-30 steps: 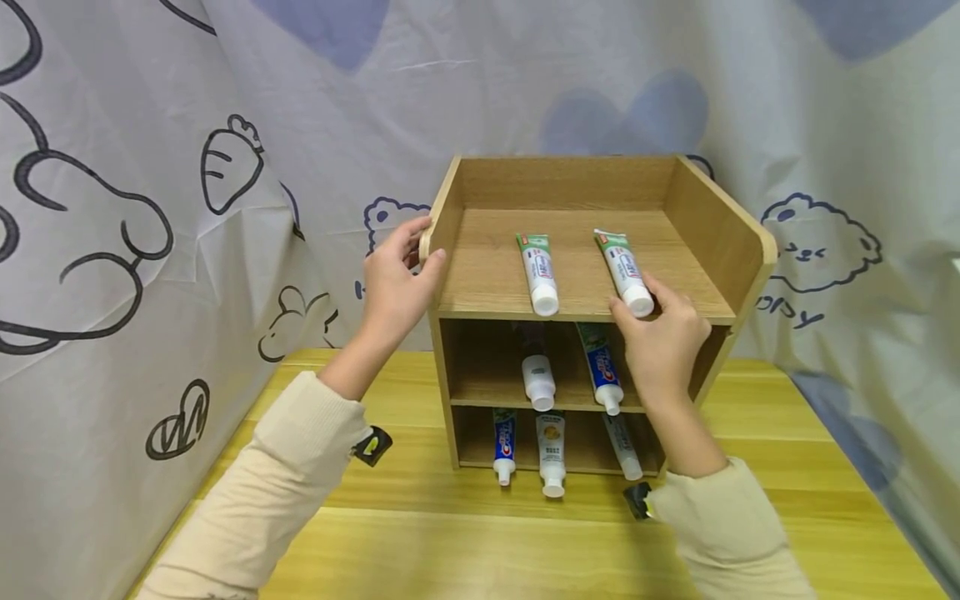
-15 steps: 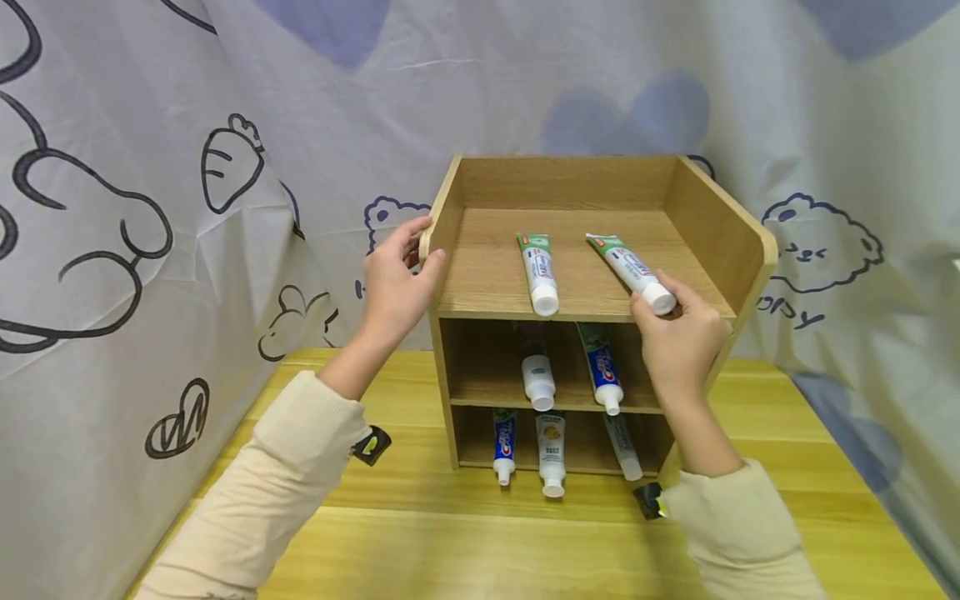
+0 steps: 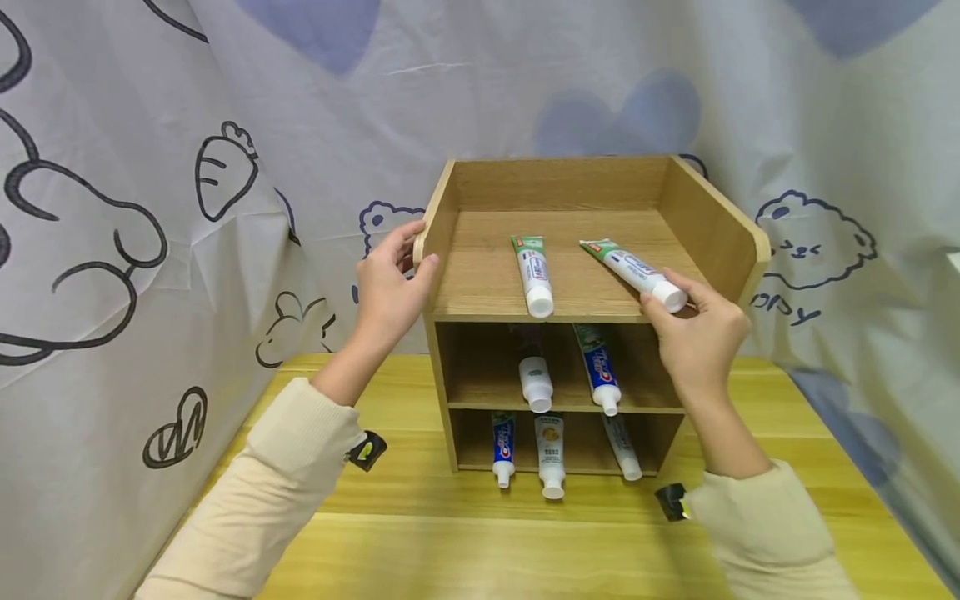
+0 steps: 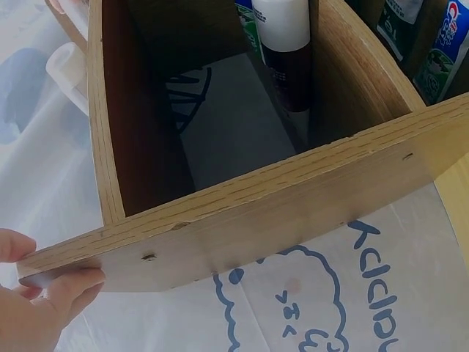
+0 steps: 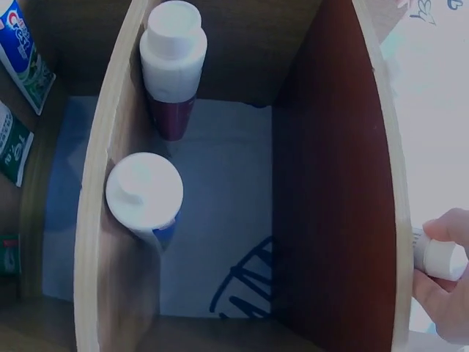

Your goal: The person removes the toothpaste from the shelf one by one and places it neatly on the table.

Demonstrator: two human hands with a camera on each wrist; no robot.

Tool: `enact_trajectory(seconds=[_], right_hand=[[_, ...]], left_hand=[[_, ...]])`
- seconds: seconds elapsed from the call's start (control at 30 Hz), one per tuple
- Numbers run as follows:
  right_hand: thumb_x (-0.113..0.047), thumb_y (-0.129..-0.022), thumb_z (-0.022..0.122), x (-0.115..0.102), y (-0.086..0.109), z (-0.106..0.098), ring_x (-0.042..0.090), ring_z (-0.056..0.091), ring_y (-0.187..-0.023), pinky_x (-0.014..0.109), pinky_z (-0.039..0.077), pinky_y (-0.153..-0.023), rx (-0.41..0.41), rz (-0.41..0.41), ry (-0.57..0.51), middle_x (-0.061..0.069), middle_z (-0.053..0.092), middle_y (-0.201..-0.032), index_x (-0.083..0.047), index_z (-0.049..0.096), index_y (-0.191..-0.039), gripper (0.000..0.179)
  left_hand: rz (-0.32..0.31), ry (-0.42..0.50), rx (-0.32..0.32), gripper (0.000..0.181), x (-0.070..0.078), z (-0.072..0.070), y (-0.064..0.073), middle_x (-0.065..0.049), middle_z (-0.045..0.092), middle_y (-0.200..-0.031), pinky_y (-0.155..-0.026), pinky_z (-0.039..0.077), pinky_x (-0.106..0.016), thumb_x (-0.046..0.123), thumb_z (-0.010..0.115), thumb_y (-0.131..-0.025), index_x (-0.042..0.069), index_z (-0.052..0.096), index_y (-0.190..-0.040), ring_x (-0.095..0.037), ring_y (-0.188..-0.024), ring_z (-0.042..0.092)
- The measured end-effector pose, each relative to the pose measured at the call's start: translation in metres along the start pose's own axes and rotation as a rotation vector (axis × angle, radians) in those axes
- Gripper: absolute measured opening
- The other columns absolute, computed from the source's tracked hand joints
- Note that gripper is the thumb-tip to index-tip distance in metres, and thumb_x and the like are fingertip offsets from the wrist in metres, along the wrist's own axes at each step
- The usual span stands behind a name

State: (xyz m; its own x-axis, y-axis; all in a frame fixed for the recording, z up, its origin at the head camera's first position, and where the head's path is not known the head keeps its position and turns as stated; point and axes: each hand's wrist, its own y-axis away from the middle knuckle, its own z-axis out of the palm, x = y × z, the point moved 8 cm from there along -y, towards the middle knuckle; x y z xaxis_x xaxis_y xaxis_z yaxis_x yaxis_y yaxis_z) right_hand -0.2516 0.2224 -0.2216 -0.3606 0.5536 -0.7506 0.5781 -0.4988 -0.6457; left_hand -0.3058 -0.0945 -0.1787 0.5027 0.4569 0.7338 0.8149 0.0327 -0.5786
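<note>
My right hand (image 3: 701, 333) pinches a green-and-white toothpaste tube (image 3: 633, 271) near its white cap, at the front right of the wooden shelf's top (image 3: 480, 283). The tube lies slanted, its green end pointing back and left. To its left, a matching toothpaste tube (image 3: 534, 275) lies with its cap toward the front edge. My left hand (image 3: 392, 287) grips the front of the shelf's left side panel; in the left wrist view, its thumb and fingers (image 4: 73, 286) are on either side of the panel edge. The right wrist view shows the held tube's white cap (image 5: 443, 260) between thumb and fingers.
The middle compartment holds a white-capped tube (image 3: 536, 383) and a blue Crest toothpaste tube (image 3: 602, 367). Below are a small blue tube (image 3: 503, 446), a white tube with an orange print (image 3: 551, 454) and a pale tube (image 3: 622, 446). A yellow wooden table (image 3: 420, 542) carries the shelf.
My right hand has moved right, drawing the tube's cap end rightward so the tube lies more slanted. My left hand stays on the side panel. The head view has shifted slightly.
</note>
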Motion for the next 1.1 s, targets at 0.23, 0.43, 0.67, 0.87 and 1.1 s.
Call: enact_trajectory(seconds=[0.23,0.43,0.67,0.87,1.1], right_hand=[[0.000,-0.073,0.073,-0.007,-0.001,-0.008,-0.023,0.048,-0.071,-0.005,0.044,-0.061,-0.025,-0.011,-0.018,0.023,0.068,-0.102,0.006,0.068,-0.104,0.031],[-0.004,-0.074,0.074,-0.014,-0.001,-0.021,-0.022,0.050,-0.076,-0.003,0.046,-0.064,0.020,-0.046,-0.013,0.019,0.069,-0.103,0.004,0.068,-0.105,0.032],[-0.002,-0.072,0.076,-0.025,-0.009,-0.035,-0.021,0.052,-0.072,-0.003,0.045,-0.061,0.058,-0.111,-0.048,0.023,0.068,-0.100,0.004,0.070,-0.102,0.031],[0.003,-0.069,0.075,-0.029,-0.019,-0.050,-0.016,0.056,-0.070,-0.002,0.047,-0.059,0.118,-0.183,-0.098,0.025,0.068,-0.095,0.005,0.070,-0.098,0.029],[0.003,-0.067,0.076,-0.030,-0.027,-0.072,-0.010,0.061,-0.072,0.001,0.049,-0.058,0.180,-0.213,-0.158,-0.004,0.071,-0.091,0.003,0.072,-0.095,0.028]], left_hand=[[-0.014,-0.003,-0.014,0.041,-0.001,-0.001,0.001,-0.023,0.060,-0.122,-0.092,0.054,-0.034,0.002,0.057,-0.087,-0.002,0.052,-0.127,-0.031,-0.109,0.062],[-0.028,-0.007,-0.022,0.041,-0.001,0.000,0.002,-0.022,0.059,-0.123,-0.095,0.053,-0.033,0.003,0.057,-0.087,-0.001,0.052,-0.128,-0.030,-0.111,0.060],[-0.014,-0.008,-0.016,0.041,0.000,-0.001,0.000,-0.022,0.060,-0.122,-0.095,0.052,-0.032,0.002,0.058,-0.087,-0.002,0.052,-0.127,-0.029,-0.111,0.060],[-0.012,0.027,-0.012,0.041,-0.002,-0.001,0.000,-0.023,0.059,-0.123,-0.094,0.053,-0.032,0.000,0.057,-0.086,-0.003,0.052,-0.127,-0.031,-0.111,0.060],[-0.008,0.040,-0.015,0.041,-0.001,0.002,0.000,-0.024,0.058,-0.123,-0.095,0.052,-0.032,-0.001,0.055,-0.087,-0.004,0.051,-0.127,-0.032,-0.112,0.060]])
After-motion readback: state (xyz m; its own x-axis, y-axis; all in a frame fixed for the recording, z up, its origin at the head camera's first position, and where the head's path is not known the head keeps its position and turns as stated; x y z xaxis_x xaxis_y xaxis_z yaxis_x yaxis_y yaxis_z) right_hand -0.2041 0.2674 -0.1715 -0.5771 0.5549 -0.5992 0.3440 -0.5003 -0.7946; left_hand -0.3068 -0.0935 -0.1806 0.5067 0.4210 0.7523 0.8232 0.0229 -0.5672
